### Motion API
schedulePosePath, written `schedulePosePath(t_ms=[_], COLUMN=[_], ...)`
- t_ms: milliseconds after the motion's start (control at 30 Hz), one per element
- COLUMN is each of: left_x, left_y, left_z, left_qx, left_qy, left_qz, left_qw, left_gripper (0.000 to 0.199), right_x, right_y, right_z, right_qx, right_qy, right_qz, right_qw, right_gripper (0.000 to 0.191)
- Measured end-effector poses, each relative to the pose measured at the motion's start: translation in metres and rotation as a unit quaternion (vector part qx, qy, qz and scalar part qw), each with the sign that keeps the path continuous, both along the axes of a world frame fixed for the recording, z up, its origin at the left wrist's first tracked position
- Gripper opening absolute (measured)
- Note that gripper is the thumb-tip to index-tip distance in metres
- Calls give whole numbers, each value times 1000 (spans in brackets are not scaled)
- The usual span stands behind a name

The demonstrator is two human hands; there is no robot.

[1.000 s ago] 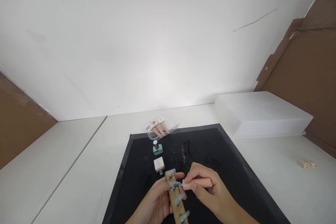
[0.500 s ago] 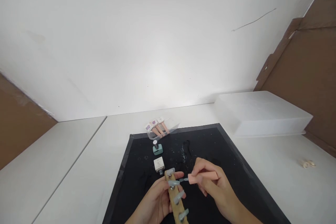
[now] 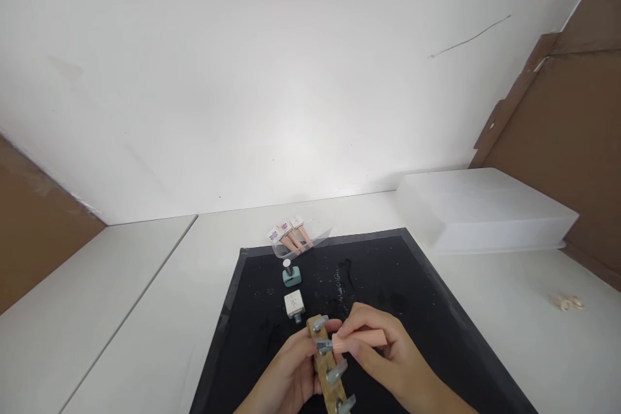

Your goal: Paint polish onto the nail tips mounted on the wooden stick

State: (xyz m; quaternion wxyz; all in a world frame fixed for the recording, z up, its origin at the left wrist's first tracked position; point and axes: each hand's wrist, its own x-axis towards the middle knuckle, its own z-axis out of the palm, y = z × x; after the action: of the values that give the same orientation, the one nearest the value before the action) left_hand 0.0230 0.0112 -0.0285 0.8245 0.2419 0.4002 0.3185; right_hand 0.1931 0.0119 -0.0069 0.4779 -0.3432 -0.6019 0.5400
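Note:
My left hand (image 3: 294,369) is closed around a wooden strip (image 3: 330,391) that carries several greyish false nails (image 3: 336,371) on small metal mounts. Between the fingers of my right hand (image 3: 388,356) is the pink cap of a nail polish brush (image 3: 361,339), lying nearly level. Its bristles point left and overlap the second false nail from the top; whether they touch it is too small to tell. Just beyond the strip lies a white nail polish bottle (image 3: 294,304), its neck uncapped and towards me. Behind that stands a teal bottle (image 3: 292,276) with a grey-and-white top.
A clear tray (image 3: 324,233) with several pink-capped white bottles (image 3: 294,236) sits at the back edge of the black mat (image 3: 378,265). A translucent white bin (image 3: 490,207) stands at the right, with small beige pieces (image 3: 567,302) nearer me. Brown panels (image 3: 572,116) flank the white table.
My right hand has moved left with the brush, bringing its bristles from beside the second false nail to over it. The wooden strip has shifted slightly right.

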Motion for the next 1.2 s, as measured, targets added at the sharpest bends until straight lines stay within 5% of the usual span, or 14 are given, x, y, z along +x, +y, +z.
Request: schedulePosePath(t_ms=[767, 1200], left_x=[-6, -2], left_y=[-2, 1], left_z=[2, -3], left_qx=[2, -10], left_qy=[-5, 3], left_qz=[4, 15], left_qw=[1000, 1000], left_gripper=[38, 33], right_x=[3, 1], right_y=[0, 0], right_z=[-9, 0], right_qx=[-70, 57], right_qy=[23, -20], right_qz=[-87, -10], right_qw=[993, 998], right_gripper=[12, 9])
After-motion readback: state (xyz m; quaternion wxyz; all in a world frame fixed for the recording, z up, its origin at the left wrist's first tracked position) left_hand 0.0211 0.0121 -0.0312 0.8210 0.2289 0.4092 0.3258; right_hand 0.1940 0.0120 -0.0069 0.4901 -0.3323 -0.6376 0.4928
